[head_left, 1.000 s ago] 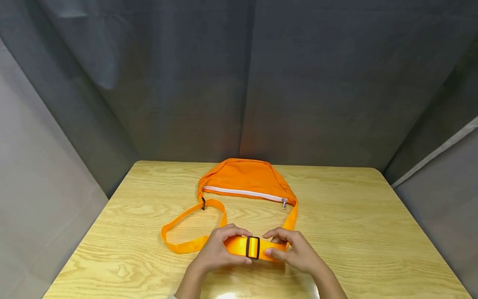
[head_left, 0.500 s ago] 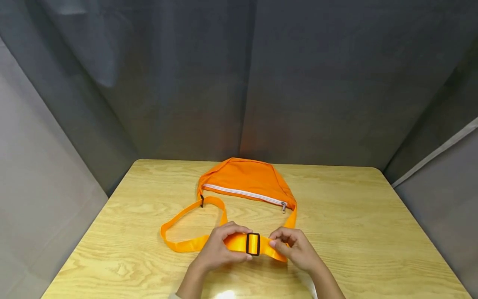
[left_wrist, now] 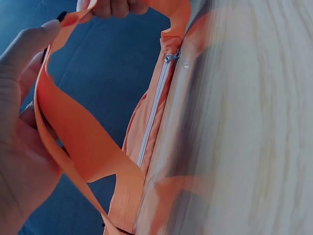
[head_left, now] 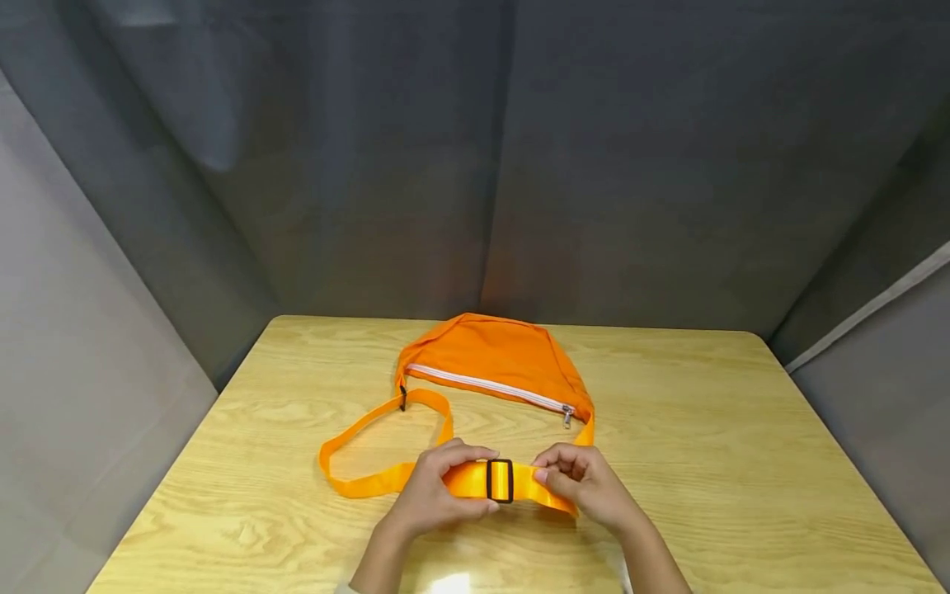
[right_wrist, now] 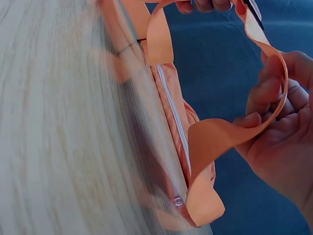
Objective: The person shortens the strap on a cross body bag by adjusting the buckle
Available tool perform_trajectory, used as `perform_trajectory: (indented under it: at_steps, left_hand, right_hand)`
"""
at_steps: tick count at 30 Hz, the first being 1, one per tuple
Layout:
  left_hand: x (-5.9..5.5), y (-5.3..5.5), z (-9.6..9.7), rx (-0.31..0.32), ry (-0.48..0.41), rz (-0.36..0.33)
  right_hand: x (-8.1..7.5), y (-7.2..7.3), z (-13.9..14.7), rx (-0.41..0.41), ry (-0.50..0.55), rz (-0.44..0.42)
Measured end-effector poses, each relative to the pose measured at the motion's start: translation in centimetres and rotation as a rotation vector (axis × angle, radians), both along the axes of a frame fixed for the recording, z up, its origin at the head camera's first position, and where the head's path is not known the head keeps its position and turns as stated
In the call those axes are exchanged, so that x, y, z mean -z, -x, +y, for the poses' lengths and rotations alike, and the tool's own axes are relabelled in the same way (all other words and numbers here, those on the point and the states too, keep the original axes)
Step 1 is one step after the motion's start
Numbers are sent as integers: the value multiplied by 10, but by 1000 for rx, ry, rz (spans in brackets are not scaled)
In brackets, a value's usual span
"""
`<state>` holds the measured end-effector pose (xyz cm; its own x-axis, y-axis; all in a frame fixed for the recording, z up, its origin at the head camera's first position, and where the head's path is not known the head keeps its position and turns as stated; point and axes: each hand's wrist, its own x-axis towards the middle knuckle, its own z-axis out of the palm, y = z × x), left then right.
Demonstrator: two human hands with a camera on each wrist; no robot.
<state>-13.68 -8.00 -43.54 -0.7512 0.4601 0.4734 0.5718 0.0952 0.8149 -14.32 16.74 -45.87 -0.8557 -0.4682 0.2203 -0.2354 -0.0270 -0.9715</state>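
Observation:
An orange waist bag (head_left: 497, 359) lies on the table, its white zipper facing the hands and its metal pull at the right end. Its yellow-orange strap (head_left: 371, 487) loops out to the left and runs between the hands. My left hand (head_left: 438, 491) pinches a black slide buckle (head_left: 500, 481) by its top and bottom edges, thumb below and fingers above. Just right of the buckle, my right hand (head_left: 590, 487) pinches the strap between thumb and curled fingers. In the right wrist view the strap (right_wrist: 215, 142) hangs in a curve from that hand toward the bag.
The wooden table (head_left: 705, 445) has a pale grain and a glossy top. A second small black strap fitting (head_left: 403, 398) sits by the bag's left end. Dark grey cloth (head_left: 631, 165) hangs behind the table, with lighter panels at both sides.
My right hand has shifted from spread fingers by the strap to a pinch on it, close to the buckle. The buckle has risen slightly in view, still in my left hand.

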Motion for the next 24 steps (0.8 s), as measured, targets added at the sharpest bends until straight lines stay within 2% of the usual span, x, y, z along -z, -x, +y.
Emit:
perform_trajectory:
  at_steps: [8, 15, 24]
  left_hand:
    - [0, 1, 1, 5, 10, 26]
    - [-1, -1, 1, 1, 28, 15]
    - [-3, 2, 2, 20, 25, 70]
  right_hand:
    - [3, 2, -4, -57, 72, -42]
    - [3, 0, -7, -39, 93, -32]
    - [3, -3, -16, 17, 89, -20]
